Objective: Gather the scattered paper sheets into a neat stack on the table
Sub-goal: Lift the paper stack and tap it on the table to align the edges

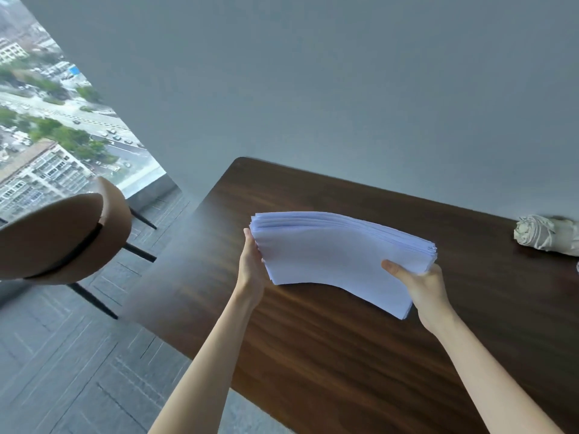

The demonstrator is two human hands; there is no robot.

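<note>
- A thick stack of white paper sheets (338, 249) sits mid-frame, held above the dark wooden tabletop (344, 355), its middle arched upward and its far edges fanned unevenly.
- The stack's long axis runs from centre-left down toward the right of the frame, a hand at each short end.
- The left hand (250, 264) clasps the left end; the right hand (423, 283) pinches the lower-right end, thumb on top.
- A rolled white cloth (545, 234) lies at the right edge, well apart.
</note>
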